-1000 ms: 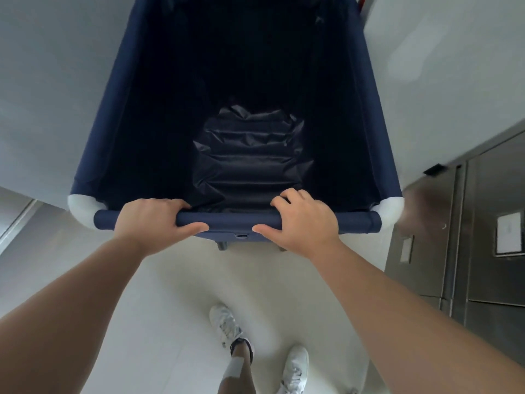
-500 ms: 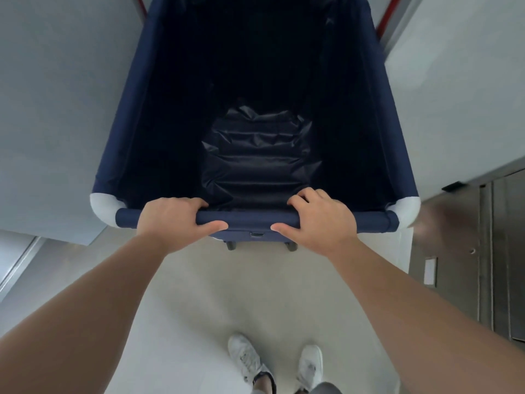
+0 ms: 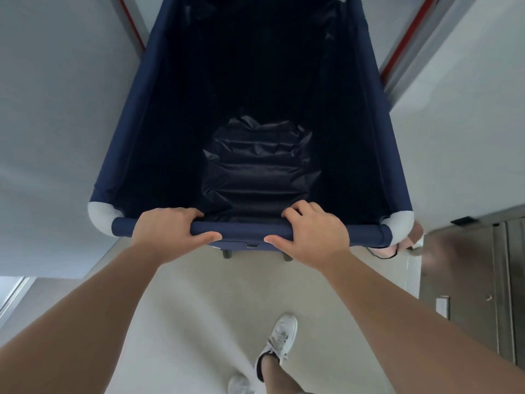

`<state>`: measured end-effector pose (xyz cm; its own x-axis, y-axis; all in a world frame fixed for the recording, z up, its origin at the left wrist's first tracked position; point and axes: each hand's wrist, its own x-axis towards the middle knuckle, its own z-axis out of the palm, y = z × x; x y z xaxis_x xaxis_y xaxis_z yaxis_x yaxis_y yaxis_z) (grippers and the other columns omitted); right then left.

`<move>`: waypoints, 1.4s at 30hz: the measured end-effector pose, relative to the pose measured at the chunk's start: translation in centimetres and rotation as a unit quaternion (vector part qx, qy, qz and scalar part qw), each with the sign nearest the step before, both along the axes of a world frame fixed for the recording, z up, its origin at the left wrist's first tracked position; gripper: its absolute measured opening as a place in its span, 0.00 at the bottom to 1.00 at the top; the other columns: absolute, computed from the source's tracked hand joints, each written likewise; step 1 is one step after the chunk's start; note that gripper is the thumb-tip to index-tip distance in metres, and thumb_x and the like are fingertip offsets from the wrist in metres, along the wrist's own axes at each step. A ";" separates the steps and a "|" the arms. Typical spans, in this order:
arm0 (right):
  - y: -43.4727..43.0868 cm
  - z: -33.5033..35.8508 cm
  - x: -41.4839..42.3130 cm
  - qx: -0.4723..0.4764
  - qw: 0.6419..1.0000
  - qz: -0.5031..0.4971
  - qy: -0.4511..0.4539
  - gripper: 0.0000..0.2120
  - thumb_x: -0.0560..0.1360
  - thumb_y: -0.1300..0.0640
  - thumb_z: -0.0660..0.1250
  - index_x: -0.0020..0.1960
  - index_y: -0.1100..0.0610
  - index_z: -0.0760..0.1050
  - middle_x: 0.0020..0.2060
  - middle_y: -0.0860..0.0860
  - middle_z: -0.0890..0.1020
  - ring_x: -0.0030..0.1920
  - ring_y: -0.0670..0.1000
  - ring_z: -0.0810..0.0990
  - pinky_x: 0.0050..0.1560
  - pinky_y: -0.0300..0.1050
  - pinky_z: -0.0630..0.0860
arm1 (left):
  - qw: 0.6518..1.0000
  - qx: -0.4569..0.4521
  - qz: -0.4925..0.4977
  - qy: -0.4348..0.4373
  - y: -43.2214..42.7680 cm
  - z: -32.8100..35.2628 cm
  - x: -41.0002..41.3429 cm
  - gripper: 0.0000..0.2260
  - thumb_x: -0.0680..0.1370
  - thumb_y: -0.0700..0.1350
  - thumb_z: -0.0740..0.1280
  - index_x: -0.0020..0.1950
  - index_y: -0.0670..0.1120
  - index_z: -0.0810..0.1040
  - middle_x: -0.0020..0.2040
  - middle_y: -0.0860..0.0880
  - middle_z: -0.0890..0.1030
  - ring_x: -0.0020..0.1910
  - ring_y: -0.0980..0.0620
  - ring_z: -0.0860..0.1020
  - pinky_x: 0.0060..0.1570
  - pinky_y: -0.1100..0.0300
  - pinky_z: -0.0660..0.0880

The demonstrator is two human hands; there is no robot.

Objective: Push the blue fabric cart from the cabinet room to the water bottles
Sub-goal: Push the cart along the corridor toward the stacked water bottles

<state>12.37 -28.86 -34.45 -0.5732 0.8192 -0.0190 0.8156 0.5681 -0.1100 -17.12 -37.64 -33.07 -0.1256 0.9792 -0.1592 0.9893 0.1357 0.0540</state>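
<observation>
- Pale floor [image 3: 199, 294] runs between white walls, red-edged frame ahead
- Deep navy-blue fabric cart [image 3: 125, 143] fills the gap
- Left hand [image 3: 167, 231] and right hand [image 3: 315, 234] clench its padded handle bar [image 3: 241, 230]
- Drifting sideways could snag a corner

cart [image 3: 119, 155]: matt navy cloth walls | liner [image 3: 257, 172]: black, glossy, crinkled plastic-like sheet | handle bar [image 3: 241, 229]: wrapped in smooth navy cloth | corner caps [image 3: 100, 214]: white, matt | floor [image 3: 181, 308]: pale, smooth, faint sheen | walls [image 3: 51, 109]: matt grey-white | shoes [image 3: 279, 336]: white, smooth | door [image 3: 466, 280]: brown, wood-like, semi-gloss
</observation>
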 end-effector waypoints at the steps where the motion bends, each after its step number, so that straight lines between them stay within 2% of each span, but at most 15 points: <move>1: 0.8 -0.1 -0.3 -0.002 1.000 -0.001 0.001 0.36 0.71 0.21 0.49 0.57 0.47 0.78 0.53 0.45 0.79 0.52 0.50 0.77 0.37 0.45 0.70 | 1.000 0.000 -0.002 0.003 0.9 0.0 -0.3 0.39 0.65 0.80 0.45 0.61 0.60 0.78 0.36 0.60 0.74 0.35 0.56 0.74 0.33 0.59 0.67; 5: 4.0 -0.2 -1.4 -0.003 1.000 0.003 0.003 0.36 0.71 0.21 0.49 0.57 0.48 0.77 0.53 0.45 0.78 0.52 0.50 0.77 0.37 0.45 0.70 | 1.000 0.001 -0.001 0.002 4.0 -0.3 -1.6 0.41 0.65 0.82 0.43 0.61 0.60 0.77 0.37 0.61 0.75 0.36 0.57 0.75 0.33 0.59 0.67; 10: 7.6 -0.1 -2.6 -0.008 1.000 -0.003 -0.007 0.36 0.71 0.21 0.48 0.56 0.47 0.77 0.51 0.45 0.79 0.51 0.50 0.77 0.36 0.45 0.69 | 1.000 -0.004 -0.004 0.000 7.9 -0.4 -3.0 0.37 0.66 0.80 0.46 0.60 0.61 0.77 0.38 0.61 0.76 0.37 0.57 0.76 0.34 0.59 0.70; 15: 11.0 -0.2 -4.2 -0.028 0.999 -0.023 -0.019 0.37 0.70 0.20 0.45 0.53 0.47 0.75 0.38 0.44 0.79 0.38 0.49 0.78 0.31 0.45 0.69 | 1.000 0.004 -0.016 -0.006 11.6 -0.4 -4.6 0.35 0.67 0.79 0.47 0.59 0.61 0.78 0.41 0.61 0.80 0.39 0.57 0.78 0.36 0.58 0.72; 18: 13.1 -0.1 -5.7 -0.036 0.999 -0.030 -0.027 0.38 0.69 0.20 0.43 0.52 0.47 0.75 0.34 0.44 0.78 0.33 0.48 0.77 0.30 0.44 0.72 | 1.000 0.008 -0.028 -0.011 13.9 -0.4 -6.1 0.36 0.67 0.79 0.47 0.59 0.61 0.78 0.42 0.60 0.80 0.40 0.56 0.78 0.36 0.58 0.72; 25: 18.0 0.5 -10.2 -0.049 0.996 -0.057 -0.037 0.40 0.68 0.19 0.43 0.55 0.47 0.76 0.35 0.44 0.79 0.34 0.48 0.78 0.35 0.47 0.77 | 0.998 0.018 -0.052 -0.017 20.1 -0.7 -11.0 0.37 0.67 0.80 0.45 0.59 0.61 0.78 0.41 0.61 0.79 0.37 0.58 0.74 0.33 0.59 0.67; 29: 20.5 0.8 -13.6 -0.060 0.994 -0.081 -0.040 0.41 0.67 0.19 0.42 0.57 0.47 0.76 0.38 0.44 0.80 0.37 0.49 0.79 0.37 0.48 0.78 | 0.997 0.027 -0.069 -0.032 23.8 -1.0 -14.8 0.38 0.66 0.80 0.47 0.60 0.60 0.78 0.48 0.60 0.82 0.44 0.56 0.79 0.36 0.58 0.69; 35: 23.9 1.0 -18.2 -0.053 0.992 -0.112 -0.038 0.42 0.66 0.18 0.41 0.54 0.48 0.76 0.36 0.45 0.80 0.35 0.50 0.79 0.34 0.46 0.75 | 0.994 0.019 -0.099 -0.049 29.1 -0.9 -19.6 0.41 0.65 0.82 0.45 0.63 0.60 0.77 0.58 0.62 0.80 0.55 0.57 0.79 0.44 0.57 0.74; 39: 26.4 1.0 -20.5 -0.049 0.990 -0.126 -0.040 0.41 0.66 0.18 0.42 0.53 0.48 0.76 0.32 0.44 0.78 0.32 0.49 0.78 0.32 0.45 0.74 | 0.992 0.016 -0.116 -0.039 32.4 -1.1 -22.0 0.39 0.66 0.81 0.47 0.63 0.60 0.77 0.60 0.63 0.79 0.57 0.57 0.78 0.43 0.58 0.71; 42: 28.5 1.0 -22.3 -0.048 0.989 -0.132 -0.040 0.41 0.66 0.18 0.41 0.51 0.48 0.76 0.30 0.45 0.78 0.30 0.49 0.77 0.30 0.45 0.74 | 0.992 0.014 -0.122 -0.041 35.1 -1.1 -23.8 0.38 0.66 0.80 0.49 0.63 0.59 0.78 0.60 0.62 0.79 0.58 0.57 0.78 0.45 0.58 0.73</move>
